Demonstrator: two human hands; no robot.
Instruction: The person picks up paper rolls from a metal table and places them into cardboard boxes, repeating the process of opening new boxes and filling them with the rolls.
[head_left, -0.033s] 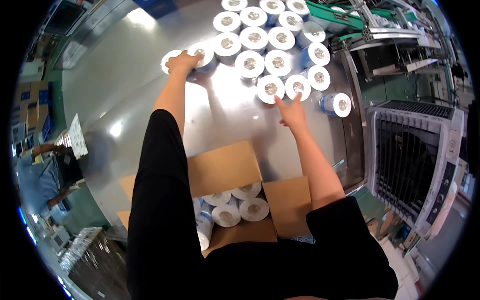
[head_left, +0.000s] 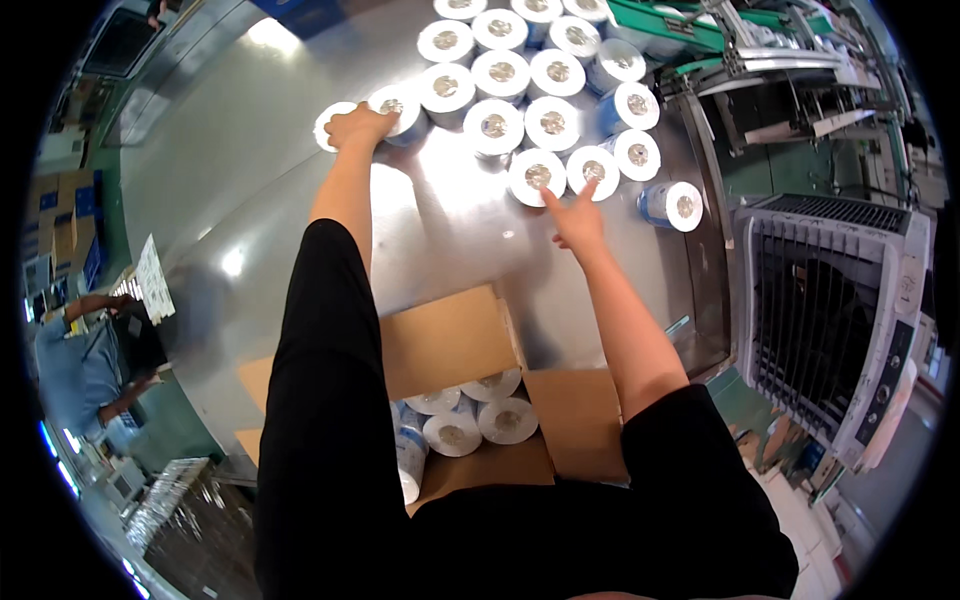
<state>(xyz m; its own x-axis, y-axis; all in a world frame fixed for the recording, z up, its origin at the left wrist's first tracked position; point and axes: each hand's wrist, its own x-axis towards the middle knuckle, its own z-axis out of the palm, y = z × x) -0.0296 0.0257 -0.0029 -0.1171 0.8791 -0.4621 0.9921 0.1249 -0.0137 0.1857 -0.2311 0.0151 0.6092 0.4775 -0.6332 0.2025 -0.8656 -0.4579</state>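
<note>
Many white paper rolls in blue-and-white wrap stand upright, close together, on the metal table at the far side. My left hand grips two at the group's left end: its fingers lie over the outer roll, its thumb at the core of the neighbouring roll. At the front edge of the group, my right hand has thumb and index finger spread. The thumb touches a front roll near its core; the index finger reaches the core of the roll to its right.
An open cardboard box before me holds several rolls lying or tilted. One roll lies apart at the metal table's right edge. A green-edged conveyor stands far right, a grey air cooler right. Another person is at left.
My right hand has moved slightly left and away from me, its thumb now over the front roll's face. My left hand stays on its two rolls. The view has shifted slightly.
</note>
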